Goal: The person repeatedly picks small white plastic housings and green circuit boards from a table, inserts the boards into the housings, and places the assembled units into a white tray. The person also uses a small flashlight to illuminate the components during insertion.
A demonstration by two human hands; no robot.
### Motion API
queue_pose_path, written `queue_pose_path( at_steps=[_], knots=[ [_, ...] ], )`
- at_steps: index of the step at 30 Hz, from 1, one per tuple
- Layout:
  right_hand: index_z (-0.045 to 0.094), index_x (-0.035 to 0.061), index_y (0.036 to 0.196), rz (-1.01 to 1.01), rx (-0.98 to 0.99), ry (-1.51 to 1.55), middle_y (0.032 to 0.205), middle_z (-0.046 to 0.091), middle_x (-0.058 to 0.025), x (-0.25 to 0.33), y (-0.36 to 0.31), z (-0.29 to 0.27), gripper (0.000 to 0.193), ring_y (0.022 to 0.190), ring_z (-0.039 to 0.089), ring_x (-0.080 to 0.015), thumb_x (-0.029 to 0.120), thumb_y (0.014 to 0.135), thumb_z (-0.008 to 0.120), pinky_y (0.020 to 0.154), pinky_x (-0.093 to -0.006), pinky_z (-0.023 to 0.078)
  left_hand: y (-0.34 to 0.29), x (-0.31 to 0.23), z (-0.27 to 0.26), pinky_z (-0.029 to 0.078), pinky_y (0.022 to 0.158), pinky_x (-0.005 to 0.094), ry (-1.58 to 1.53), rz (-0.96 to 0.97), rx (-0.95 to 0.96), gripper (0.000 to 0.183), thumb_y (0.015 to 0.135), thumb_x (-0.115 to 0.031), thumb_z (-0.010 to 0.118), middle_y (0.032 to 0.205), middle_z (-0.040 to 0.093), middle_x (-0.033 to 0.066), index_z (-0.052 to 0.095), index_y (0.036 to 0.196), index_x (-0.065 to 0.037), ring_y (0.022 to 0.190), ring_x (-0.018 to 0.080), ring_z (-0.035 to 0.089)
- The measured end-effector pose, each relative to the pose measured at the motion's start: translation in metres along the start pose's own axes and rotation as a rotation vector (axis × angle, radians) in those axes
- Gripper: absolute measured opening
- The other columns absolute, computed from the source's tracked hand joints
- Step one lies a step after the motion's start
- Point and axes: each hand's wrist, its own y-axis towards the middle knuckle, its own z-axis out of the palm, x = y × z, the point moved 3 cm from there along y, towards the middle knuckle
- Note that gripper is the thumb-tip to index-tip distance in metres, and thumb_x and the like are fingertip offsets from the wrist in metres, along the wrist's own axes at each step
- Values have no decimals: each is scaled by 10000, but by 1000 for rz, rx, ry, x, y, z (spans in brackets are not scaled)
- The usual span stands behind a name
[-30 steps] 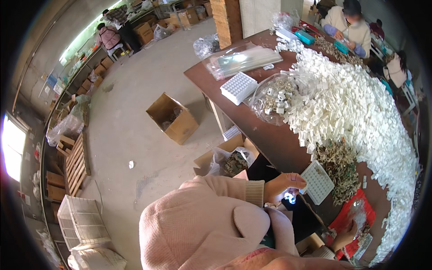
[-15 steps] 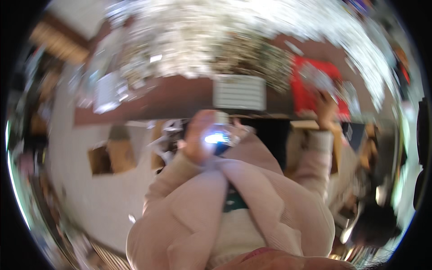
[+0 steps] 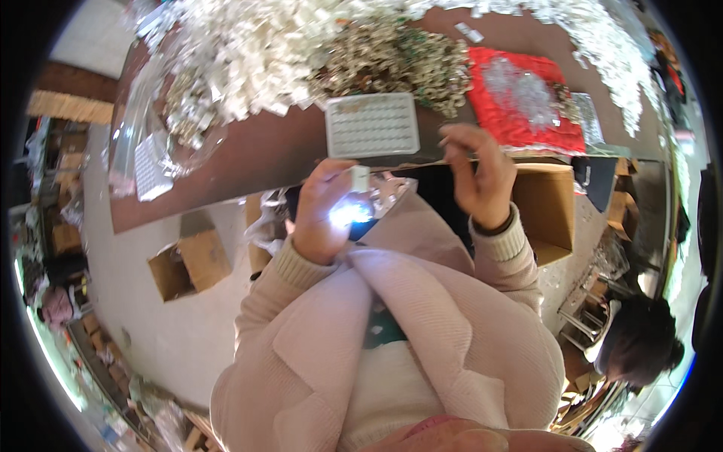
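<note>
Just below the table's front edge, my left hand (image 3: 320, 215) is closed around a small white block-shaped piece (image 3: 360, 178). A bright bluish-white light (image 3: 350, 214) glows beside its fingers; its source is lost in the glare. My right hand (image 3: 486, 177) is raised at the edge, near the red cloth, with thumb and forefinger tips drawn close together. Whatever they pinch is too small to make out. Between and beyond both hands lies a white tray with rows of small cells (image 3: 373, 126). Clear small pieces (image 3: 520, 94) are heaped on the red cloth (image 3: 493, 120).
Across the brown table (image 3: 256, 162) spread a pile of white pieces (image 3: 263, 60) and a heap of brassy metal parts (image 3: 395, 64). A second white tray (image 3: 153, 169) lies at the left. Cardboard boxes (image 3: 203, 260) stand on the floor; another person (image 3: 640, 339) is at the lower right.
My right hand has left the clear pieces on the red cloth and come back toward my body, to the left. My left hand still holds the white piece. The view has turned slightly and sharpened.
</note>
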Motion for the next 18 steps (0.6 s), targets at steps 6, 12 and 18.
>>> queue_pose_path(
  at_steps=[6, 12, 18],
  knots=[
    [619, -25, 1089, -329, 175, 121, 946, 686, -141, 49, 8, 60, 380, 764, 672, -304, -94, 716, 646, 677, -363, 550, -1, -4, -2, 516, 781, 284, -33, 77, 29, 172, 967, -125, 641, 1019, 684, 70, 612, 1116, -44, 881, 142, 638],
    [607, -30, 1090, -360, 234, 120, 934, 677, -146, 52, 10, 67, 416, 777, 672, -306, -85, 679, 645, 684, -366, 551, -2, -9, -5, 526, 796, 265, -96, 81, 12, 166, 947, -98, 671, 1041, 691, 53, 626, 1096, -39, 880, 116, 651],
    [607, -29, 1082, -360, 282, 70, 915, 666, -144, 50, 9, 67, 434, 774, 660, -309, -90, 653, 642, 678, -372, 544, -3, -12, -6, 514, 805, 256, -7, 103, 15, 145, 929, -44, 674, 1009, 706, 63, 637, 1069, -27, 879, 114, 647]
  ],
)
